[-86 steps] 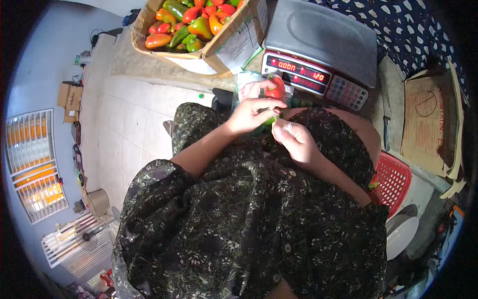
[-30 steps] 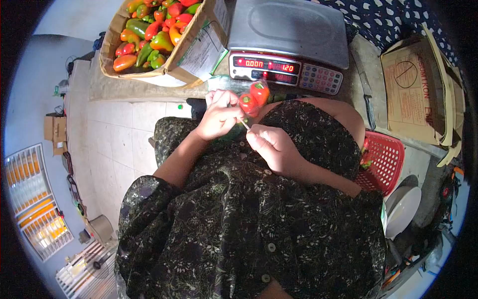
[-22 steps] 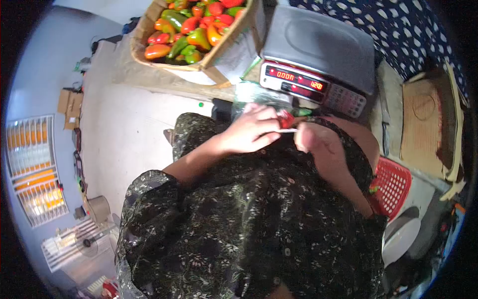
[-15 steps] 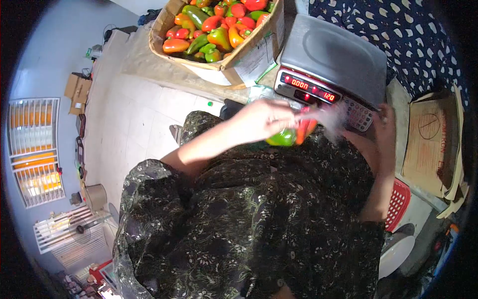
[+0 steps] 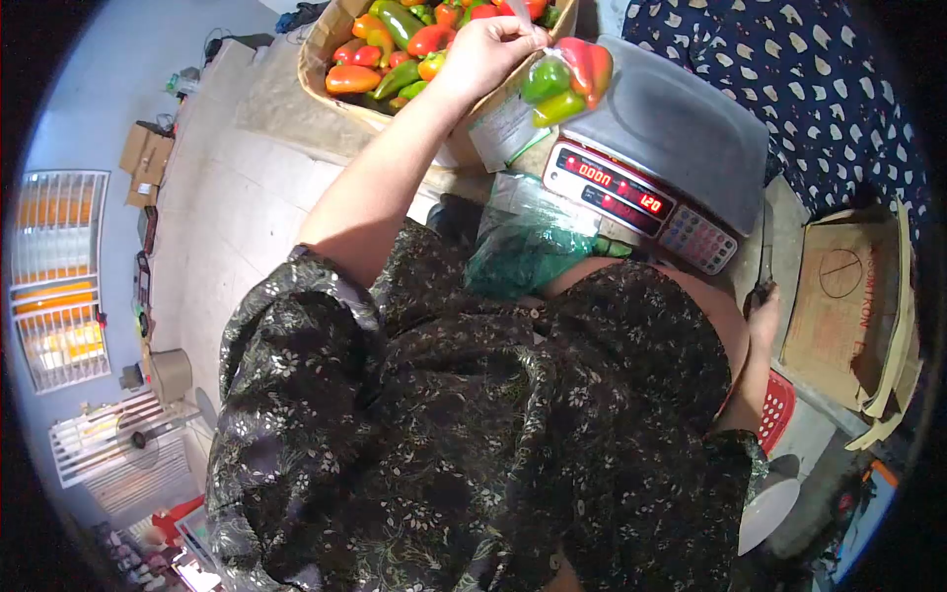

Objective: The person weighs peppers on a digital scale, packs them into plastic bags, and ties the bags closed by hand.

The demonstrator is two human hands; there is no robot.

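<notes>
My left hand [image 5: 490, 54] pinches the gathered top of a clear plastic bag of peppers [image 5: 567, 84], with red, green and yellow-green ones inside. The bag hangs beside the left edge of the scale's grey pan [image 5: 681, 109], over the rim of the pepper carton [image 5: 464, 148]. Low at the right of the scale, my right hand [image 5: 764, 314] is closed around a black-handled blade [image 5: 760, 288] pointing away from me. Whether it is a knife or scissors I cannot make out. The scale display [image 5: 612, 187] glows red, and its keypad [image 5: 698, 240] faces me.
Loose peppers [image 5: 380, 54] fill the carton. Green plastic bags [image 5: 528, 247] lie in front of the scale. An opened cardboard box [image 5: 838, 306] stands at the right, near a red perforated basket [image 5: 777, 409]. Dark patterned cloth [image 5: 779, 79] hangs behind the scale.
My left hand has carried the bagged peppers from in front of the scale up and away to the carton's edge. My right hand has dropped back toward me, beside the scale.
</notes>
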